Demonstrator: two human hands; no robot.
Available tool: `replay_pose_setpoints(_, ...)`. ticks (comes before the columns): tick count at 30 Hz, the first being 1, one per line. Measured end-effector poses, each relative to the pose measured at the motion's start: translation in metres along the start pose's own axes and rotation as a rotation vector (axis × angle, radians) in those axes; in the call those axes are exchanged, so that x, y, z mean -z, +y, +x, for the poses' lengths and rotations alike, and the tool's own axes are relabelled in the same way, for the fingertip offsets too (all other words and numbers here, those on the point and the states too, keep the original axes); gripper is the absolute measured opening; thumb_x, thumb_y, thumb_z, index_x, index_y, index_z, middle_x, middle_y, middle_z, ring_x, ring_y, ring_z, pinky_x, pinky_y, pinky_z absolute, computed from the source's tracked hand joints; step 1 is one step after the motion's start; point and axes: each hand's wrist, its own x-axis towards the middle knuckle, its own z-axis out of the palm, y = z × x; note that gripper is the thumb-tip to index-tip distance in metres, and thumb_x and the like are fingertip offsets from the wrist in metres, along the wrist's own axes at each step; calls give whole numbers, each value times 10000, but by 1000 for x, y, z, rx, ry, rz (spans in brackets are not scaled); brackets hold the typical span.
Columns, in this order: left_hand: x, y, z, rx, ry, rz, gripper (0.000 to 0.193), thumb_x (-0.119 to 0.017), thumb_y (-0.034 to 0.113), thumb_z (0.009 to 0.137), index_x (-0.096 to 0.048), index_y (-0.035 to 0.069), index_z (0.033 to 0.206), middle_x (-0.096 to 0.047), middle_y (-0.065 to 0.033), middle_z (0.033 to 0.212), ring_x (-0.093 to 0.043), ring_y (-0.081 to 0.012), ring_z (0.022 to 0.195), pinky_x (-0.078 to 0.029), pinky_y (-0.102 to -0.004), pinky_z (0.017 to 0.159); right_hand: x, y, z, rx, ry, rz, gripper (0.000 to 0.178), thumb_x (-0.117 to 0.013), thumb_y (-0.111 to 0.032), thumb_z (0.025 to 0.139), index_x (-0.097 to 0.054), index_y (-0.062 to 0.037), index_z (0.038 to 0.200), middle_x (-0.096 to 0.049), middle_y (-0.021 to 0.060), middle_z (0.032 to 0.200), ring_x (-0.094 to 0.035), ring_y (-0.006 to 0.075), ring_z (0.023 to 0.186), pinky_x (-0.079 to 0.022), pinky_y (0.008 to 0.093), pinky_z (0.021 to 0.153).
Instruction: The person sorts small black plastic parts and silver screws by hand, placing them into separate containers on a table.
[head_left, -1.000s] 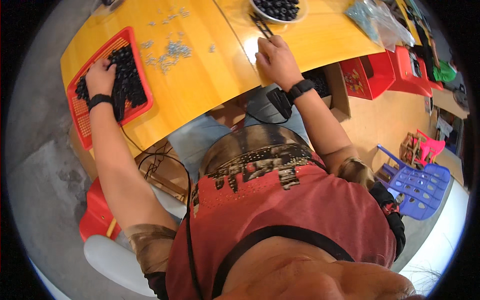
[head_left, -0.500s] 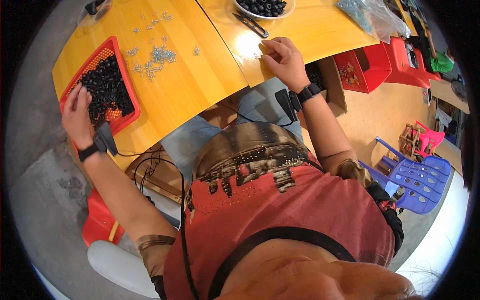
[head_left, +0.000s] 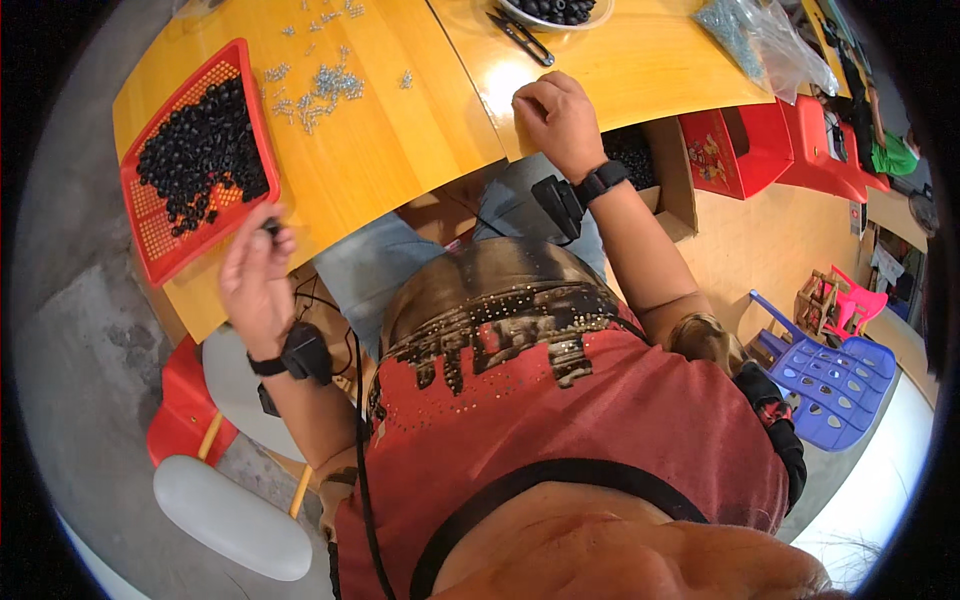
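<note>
My left hand [head_left: 258, 272] is at the near right corner of a red plastic basket [head_left: 262, 130], its fingers pinched on a small black plastic part [head_left: 271, 226]. Many similar small black parts [head_left: 200, 150] lie heaped in the basket. Over the table's front edge my right hand [head_left: 562, 122] is closed, thumb against curled fingers; anything between them is hidden. Small silver screws [head_left: 328, 88] are scattered on the yellow wooden table [head_left: 420, 140], between the basket and the seam in the tabletop.
Beyond my right hand lie a black cutter [head_left: 522, 38] and a white bowl [head_left: 590, 20] of larger black pieces. A clear bag of silver hardware [head_left: 735, 40] sits at the table's right. Right of my knees stand a cardboard box [head_left: 672, 170] and a red bin [head_left: 715, 150].
My left hand has come out of the basket toward me and to the right, with a small black part in its fingers. My right hand's fingers have curled in more tightly.
</note>
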Motion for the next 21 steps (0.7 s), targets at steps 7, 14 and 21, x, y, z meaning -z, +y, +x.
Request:
replay_pose_setpoints(7, -40, -52, 1, 326, -151, -238, 268, -544, 68, 885, -549, -48, 1127, -611, -138, 1027, -600, -167, 850, -494, -259, 784, 17, -31, 8, -65, -50, 225, 128, -625, -144, 799, -625, -26, 849, -606, 120, 780, -604, 254, 686, -480, 320, 611)
replay_pose_setpoints(14, -54, -66, -2, 437, -213, -459, 261, -555, 47, 876, -557, -20, 1128, -615, -112, 1017, -602, -161, 876, -501, -247, 799, 16, -74, 5, -38, -288, 531, 143, -652, -150, 808, -651, -21, 870, -623, 37, 721, -555, 77, 617, -455, 227, 573)
replay_pose_setpoints(21, -62, -73, -14, 451, -292, -632, 257, -553, 49, 878, -548, -4, 1130, -610, -108, 1023, -603, -158, 878, -513, -242, 786, 14, -109, -11, -169, -507, 924, 130, -617, -46, 827, -646, 2, 945, -640, 31, 855, -596, 76, 783, -485, 205, 697)
